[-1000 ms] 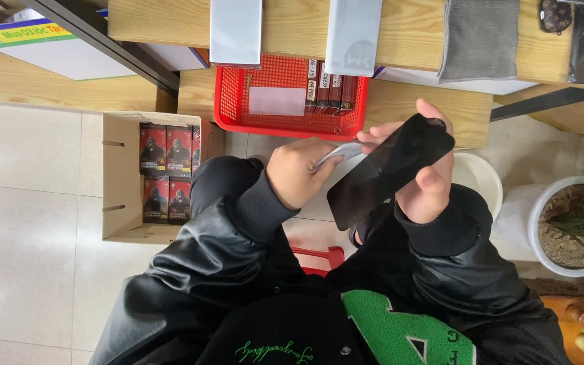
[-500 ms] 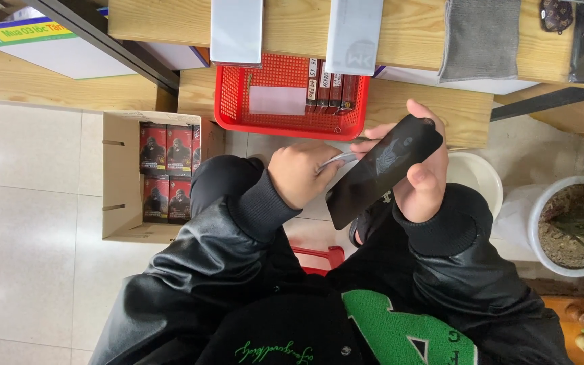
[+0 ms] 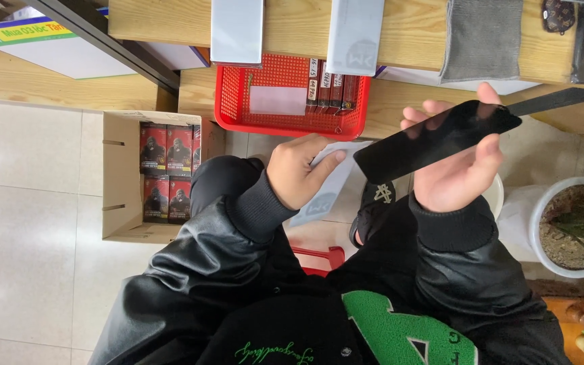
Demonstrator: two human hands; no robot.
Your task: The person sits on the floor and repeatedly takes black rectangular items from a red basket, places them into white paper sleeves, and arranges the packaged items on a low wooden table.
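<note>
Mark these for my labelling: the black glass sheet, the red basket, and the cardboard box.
black glass sheet (image 3: 434, 138), head view, middle of its dark face
red basket (image 3: 272, 74), head view, bare mesh floor
cardboard box (image 3: 122, 203), head view, left wall

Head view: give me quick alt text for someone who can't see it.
The right hand holds a flat black glass panel while the left hand pinches a pale sleeve, above a red basket on a wooden shelf.

A single head-worn camera looks steeply down from above the person's chest, close over both hands. The wooden counter (image 3: 292, 27) runs along the top edge, the tiled floor (image 3: 28, 223) fills the left side below it.
</note>
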